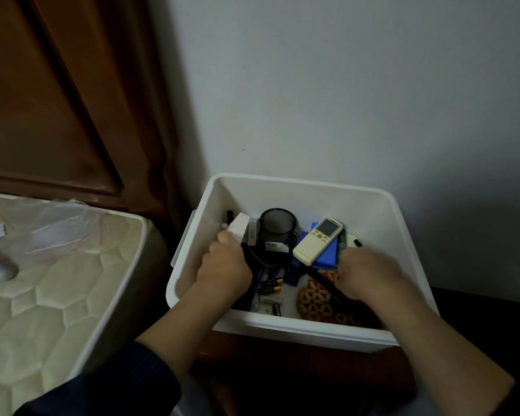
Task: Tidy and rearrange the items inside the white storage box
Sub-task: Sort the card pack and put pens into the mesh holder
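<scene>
Head view: a white block (238, 228) is gripped by the left hand (225, 265) at the box's (297, 183) left wall; the right hand (365, 273) is curled, its grasp hidden. Sorting seems underway; the block's placing is next.

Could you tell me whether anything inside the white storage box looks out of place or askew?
Yes. The remote control lies tilted on top of a blue case rather than flat, and loose batteries are scattered on the box floor. The left hand holds a white block upright at the left wall.
</scene>
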`<state>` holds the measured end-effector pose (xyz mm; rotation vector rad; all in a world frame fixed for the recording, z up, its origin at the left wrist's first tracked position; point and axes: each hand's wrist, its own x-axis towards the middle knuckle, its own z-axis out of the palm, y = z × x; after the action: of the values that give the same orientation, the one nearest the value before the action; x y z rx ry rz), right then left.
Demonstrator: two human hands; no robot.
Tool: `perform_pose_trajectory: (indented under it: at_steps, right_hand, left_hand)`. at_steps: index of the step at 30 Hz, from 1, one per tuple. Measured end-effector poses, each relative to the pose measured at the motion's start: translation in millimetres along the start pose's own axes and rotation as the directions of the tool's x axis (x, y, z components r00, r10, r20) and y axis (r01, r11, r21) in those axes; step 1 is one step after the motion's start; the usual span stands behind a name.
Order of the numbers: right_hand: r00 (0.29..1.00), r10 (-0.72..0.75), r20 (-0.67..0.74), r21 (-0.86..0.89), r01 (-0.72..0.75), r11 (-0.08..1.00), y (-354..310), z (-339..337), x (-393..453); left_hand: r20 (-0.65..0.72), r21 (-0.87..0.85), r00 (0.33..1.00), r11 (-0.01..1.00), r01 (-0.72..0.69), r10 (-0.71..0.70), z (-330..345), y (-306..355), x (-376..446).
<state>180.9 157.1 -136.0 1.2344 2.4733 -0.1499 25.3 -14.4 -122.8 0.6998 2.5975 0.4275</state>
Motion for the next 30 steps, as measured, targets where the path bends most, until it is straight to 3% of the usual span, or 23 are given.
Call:
perform_pose_trajectory:
  at_steps: [2, 5, 7, 10, 12, 16, 18, 21, 26, 30]
  right_hand:
    - [0.996, -0.08, -0.033, 0.183, 0.084, 0.979, -9.4, -3.3, -2.4]
    - [0.948, -0.297, 0.116, 0.616, 0.166, 0.77, -40.5, -10.5, -14.5]
    - [0.904, -0.379, 0.201, 0.717, 0.128, 0.685, -67.6, -13.0, -22.1]
    - [0.871, -0.378, 0.314, 0.672, 0.077, 0.737, -108.3, -12.4, -22.3]
    - [0.849, -0.395, 0.351, 0.631, 0.098, 0.77, -131.8, -13.4, -22.6]
    - [0.833, -0.455, 0.314, 0.56, 0.224, 0.798, -164.6, -8.9, -17.5]
    - [0.866, -0.399, 0.3, 0.561, 0.178, 0.808, -172.6, -1.4, -10.2]
    - [0.862, -0.376, 0.341, 0.598, 0.11, 0.794, -176.4, 12.2, -1.0]
    - [0.871, -0.305, 0.385, 0.741, -0.095, 0.665, -170.2, 23.9, 2.3]
    - [0.875, -0.28, 0.396, 0.752, -0.134, 0.645, -172.8, 24.7, 2.9]
  left_hand:
    - [-0.06, -0.089, 0.996, 0.994, -0.065, 0.06, -8.9, -1.3, -6.4]
    - [-0.242, -0.186, 0.958, 0.962, -0.199, 0.152, -25.6, -6.0, -15.0]
    - [-0.398, -0.234, 0.895, 0.921, -0.312, 0.202, -36.7, -13.2, -17.3]
    - [-0.593, -0.352, 0.783, 0.812, -0.465, 0.191, -50.4, -29.7, -18.9]
    - [-0.628, -0.474, 0.765, 0.71, -0.521, 0.143, -51.0, -41.6, -21.7]
    - [-0.619, -0.629, 0.784, 0.565, -0.533, 0.051, -34.7, -60.8, -27.8]
    - [-0.598, -0.701, 0.801, 0.498, -0.511, -0.019, -29.0, -66.1, -27.1]
    - [-0.565, -0.77, 0.818, 0.423, -0.477, -0.107, -28.3, -66.2, -25.6]
    - [-0.575, -0.762, 0.811, 0.433, -0.482, -0.108, -25.1, -63.5, -24.7]
    - [-0.543, -0.808, 0.823, 0.37, -0.458, -0.168, -24.7, -66.2, -22.5]
